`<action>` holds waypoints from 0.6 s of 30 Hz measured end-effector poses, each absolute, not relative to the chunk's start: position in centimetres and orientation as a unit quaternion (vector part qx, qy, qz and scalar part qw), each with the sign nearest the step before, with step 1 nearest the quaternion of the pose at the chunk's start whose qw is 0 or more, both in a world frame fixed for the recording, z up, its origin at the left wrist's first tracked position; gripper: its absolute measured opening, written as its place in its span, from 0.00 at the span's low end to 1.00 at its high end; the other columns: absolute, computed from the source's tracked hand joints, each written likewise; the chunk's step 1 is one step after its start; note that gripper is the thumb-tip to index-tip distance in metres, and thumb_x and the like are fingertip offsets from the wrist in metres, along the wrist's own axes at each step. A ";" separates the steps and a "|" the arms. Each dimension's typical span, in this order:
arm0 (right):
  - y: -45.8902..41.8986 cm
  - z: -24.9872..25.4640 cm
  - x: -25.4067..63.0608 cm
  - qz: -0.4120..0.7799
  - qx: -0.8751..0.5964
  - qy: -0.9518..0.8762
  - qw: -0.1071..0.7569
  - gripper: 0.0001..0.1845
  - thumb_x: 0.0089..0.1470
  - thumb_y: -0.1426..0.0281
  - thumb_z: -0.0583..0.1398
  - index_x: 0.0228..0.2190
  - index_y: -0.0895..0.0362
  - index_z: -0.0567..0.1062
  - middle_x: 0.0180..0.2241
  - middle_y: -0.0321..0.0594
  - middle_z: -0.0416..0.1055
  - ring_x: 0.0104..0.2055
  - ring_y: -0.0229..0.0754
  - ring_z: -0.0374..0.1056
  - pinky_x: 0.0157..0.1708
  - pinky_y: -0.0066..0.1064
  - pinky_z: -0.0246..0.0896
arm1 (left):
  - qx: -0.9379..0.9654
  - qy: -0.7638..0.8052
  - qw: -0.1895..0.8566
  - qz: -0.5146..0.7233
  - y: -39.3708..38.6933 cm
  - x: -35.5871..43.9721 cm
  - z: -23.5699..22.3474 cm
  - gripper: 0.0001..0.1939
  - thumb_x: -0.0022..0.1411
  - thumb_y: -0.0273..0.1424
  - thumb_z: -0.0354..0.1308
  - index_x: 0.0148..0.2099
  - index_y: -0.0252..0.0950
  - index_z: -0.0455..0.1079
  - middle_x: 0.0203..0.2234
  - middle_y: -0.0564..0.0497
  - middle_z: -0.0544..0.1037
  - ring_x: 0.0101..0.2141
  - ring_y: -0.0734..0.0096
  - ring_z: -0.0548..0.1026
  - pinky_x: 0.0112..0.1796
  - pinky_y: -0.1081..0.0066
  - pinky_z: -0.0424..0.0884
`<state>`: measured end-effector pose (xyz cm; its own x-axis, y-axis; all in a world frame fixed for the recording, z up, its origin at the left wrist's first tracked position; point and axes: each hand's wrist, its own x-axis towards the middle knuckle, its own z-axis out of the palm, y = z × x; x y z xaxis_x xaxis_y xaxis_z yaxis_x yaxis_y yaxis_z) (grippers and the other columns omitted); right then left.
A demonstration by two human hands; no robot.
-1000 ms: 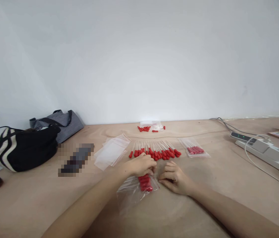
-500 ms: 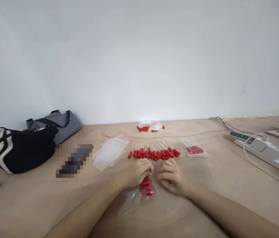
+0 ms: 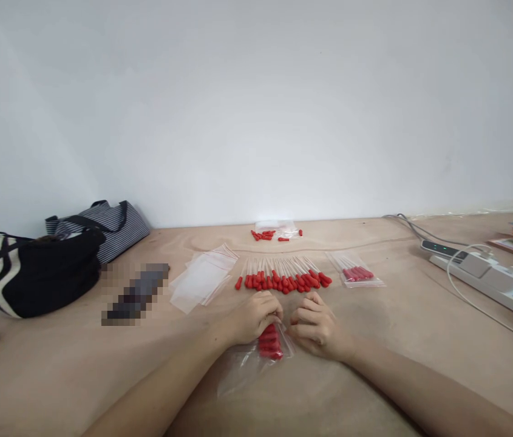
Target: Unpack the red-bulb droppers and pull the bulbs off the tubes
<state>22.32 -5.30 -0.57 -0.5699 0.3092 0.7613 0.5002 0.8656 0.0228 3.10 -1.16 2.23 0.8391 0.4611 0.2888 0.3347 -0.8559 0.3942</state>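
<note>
A clear zip-lock bag (image 3: pixel 242 371) lies close in front of me, with several droppers inside whose red rubber bulbs (image 3: pixel 270 343) are stacked at its right end. My left hand (image 3: pixel 256 318) is closed on the bag's upper edge and covers part of it. The curled fingers of my right hand (image 3: pixel 317 328) pinch at the bag's right edge; their tips are partly hidden. Just beyond both hands, loose red-bulbed droppers (image 3: pixel 283 280) lie in a row, thin clear stems pointing away from me.
Flat bags (image 3: pixel 201 279) are piled left of the row; a filled dropper bag (image 3: pixel 356 273) lies to its right. Loose red bulbs (image 3: pixel 263 235) sit by the wall. A blurred dark object (image 3: pixel 138 294) and cloth bags (image 3: pixel 56 273) are left, a power strip (image 3: pixel 488 273) with cables right.
Both hands stay almost in place at the bag, with only a slight shift of the fingers. The view has tilted a little.
</note>
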 end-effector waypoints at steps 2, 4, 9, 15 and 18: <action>-5.3 -0.5 22.4 -0.125 -0.231 -0.877 0.403 0.07 0.49 0.77 0.54 0.23 0.55 0.69 0.24 0.33 0.69 0.29 0.34 0.56 0.33 0.32 0.48 | 0.948 0.195 0.162 0.195 -1.0 3.0 2.1 0.05 0.58 0.23 0.47 0.32 0.35 0.63 0.28 0.52 0.70 0.33 0.73 0.66 0.37 0.73 0.62; -5.3 -0.6 22.4 -0.130 -0.232 -0.876 0.403 0.08 0.50 0.77 0.53 0.25 0.55 0.70 0.25 0.33 0.70 0.30 0.35 0.58 0.34 0.33 0.49 | 0.950 0.185 0.152 0.199 -0.8 2.9 2.1 0.04 0.59 0.25 0.49 0.33 0.35 0.65 0.30 0.52 0.71 0.34 0.73 0.66 0.39 0.72 0.61; -5.3 -0.7 22.4 -0.150 -0.217 -0.879 0.396 0.09 0.51 0.77 0.52 0.29 0.54 0.71 0.26 0.33 0.71 0.31 0.35 0.59 0.36 0.34 0.49 | 0.960 0.181 0.117 0.179 -0.3 3.0 2.3 0.05 0.57 0.27 0.53 0.28 0.35 0.65 0.27 0.53 0.70 0.32 0.74 0.65 0.38 0.72 0.60; -5.4 -0.6 22.3 -0.129 -0.219 -0.878 0.405 0.08 0.51 0.77 0.54 0.27 0.55 0.71 0.26 0.33 0.71 0.31 0.35 0.58 0.35 0.33 0.49 | 0.968 0.169 0.067 0.171 -0.5 3.3 2.2 0.06 0.58 0.25 0.50 0.30 0.35 0.65 0.26 0.53 0.71 0.32 0.73 0.64 0.38 0.72 0.58; -5.4 -0.5 22.3 -0.128 -0.232 -0.878 0.398 0.07 0.51 0.76 0.54 0.26 0.55 0.71 0.25 0.33 0.70 0.32 0.35 0.58 0.34 0.33 0.48 | 0.971 0.160 0.053 0.172 -0.4 3.3 1.9 0.06 0.59 0.25 0.49 0.30 0.35 0.65 0.27 0.52 0.71 0.32 0.73 0.64 0.38 0.71 0.58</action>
